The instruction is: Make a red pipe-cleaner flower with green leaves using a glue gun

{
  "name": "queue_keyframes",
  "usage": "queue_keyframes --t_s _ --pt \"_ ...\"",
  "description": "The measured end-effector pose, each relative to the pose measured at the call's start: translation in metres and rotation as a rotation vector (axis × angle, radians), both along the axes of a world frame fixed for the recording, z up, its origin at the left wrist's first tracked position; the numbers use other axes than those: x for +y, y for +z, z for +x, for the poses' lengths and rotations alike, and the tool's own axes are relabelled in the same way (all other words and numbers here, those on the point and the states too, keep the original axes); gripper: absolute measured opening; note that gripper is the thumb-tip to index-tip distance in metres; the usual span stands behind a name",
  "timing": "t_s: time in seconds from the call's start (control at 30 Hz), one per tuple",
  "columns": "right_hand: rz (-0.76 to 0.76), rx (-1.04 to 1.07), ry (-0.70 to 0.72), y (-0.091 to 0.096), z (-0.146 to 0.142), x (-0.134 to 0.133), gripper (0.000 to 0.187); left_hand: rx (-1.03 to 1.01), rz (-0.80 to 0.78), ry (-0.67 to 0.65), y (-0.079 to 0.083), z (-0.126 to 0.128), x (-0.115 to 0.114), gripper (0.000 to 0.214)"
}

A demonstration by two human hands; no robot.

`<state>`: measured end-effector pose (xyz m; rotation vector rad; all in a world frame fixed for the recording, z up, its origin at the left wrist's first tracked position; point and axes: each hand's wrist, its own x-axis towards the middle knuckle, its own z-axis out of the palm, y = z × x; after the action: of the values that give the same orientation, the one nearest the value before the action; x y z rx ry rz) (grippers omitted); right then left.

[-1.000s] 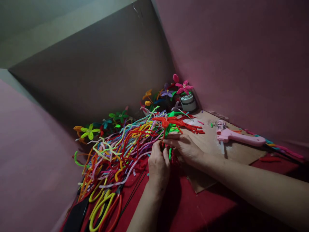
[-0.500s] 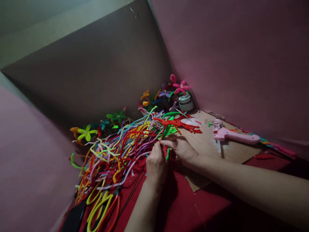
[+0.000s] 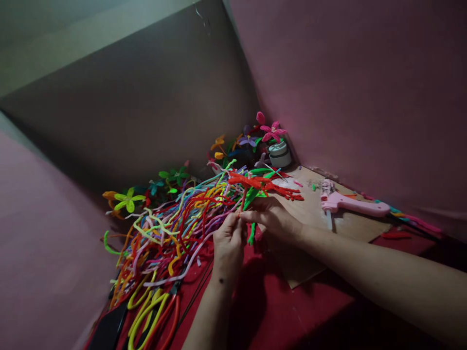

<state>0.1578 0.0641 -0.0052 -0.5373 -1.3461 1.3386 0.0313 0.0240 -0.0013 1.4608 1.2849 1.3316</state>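
My left hand (image 3: 229,238) is closed, its thumb and finger pinching the lower end of a thin reddish stem. At the top of that stem is a red pipe-cleaner flower (image 3: 243,180), tilted and seen from the side. My right hand (image 3: 274,221) is closed too, its fingertips meeting the left ones at the same spot on the stem. Green pipe-cleaner pieces (image 3: 251,195) show just behind the fingers, and whether they join the stem I cannot tell. More red pipe cleaners (image 3: 292,193) lie behind the flower.
A big heap of coloured pipe cleaners (image 3: 175,218) spreads to the left, with yellow-handled scissors (image 3: 135,335) in front. A pink glue gun (image 3: 353,204) rests on a brown board (image 3: 350,228). Finished flowers (image 3: 129,198) and a grey-white jar (image 3: 279,155) stand along the back.
My left hand has turned, showing more of its back and thumb. The held flower has tipped slightly and its stem now shows more clearly. Both hands stay together.
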Motion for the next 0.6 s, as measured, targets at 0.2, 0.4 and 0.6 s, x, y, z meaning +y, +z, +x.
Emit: queue_keyframes --t_s 0.2,0.4,0.6 --pt "-0.122 0.188 0.190 -0.002 0.002 0.000 0.016 -0.408 -0.188 -0.309 0.009 0.003 -0.005 0.017" --pt "-0.080 0.234 0.412 -0.002 0.007 0.004 0.015 -0.612 -0.303 -0.480 0.012 -0.003 -0.008 0.008" --pt "-0.142 0.177 0.461 0.000 0.010 0.003 0.014 -0.660 -0.352 -0.604 0.009 -0.010 -0.008 0.012"
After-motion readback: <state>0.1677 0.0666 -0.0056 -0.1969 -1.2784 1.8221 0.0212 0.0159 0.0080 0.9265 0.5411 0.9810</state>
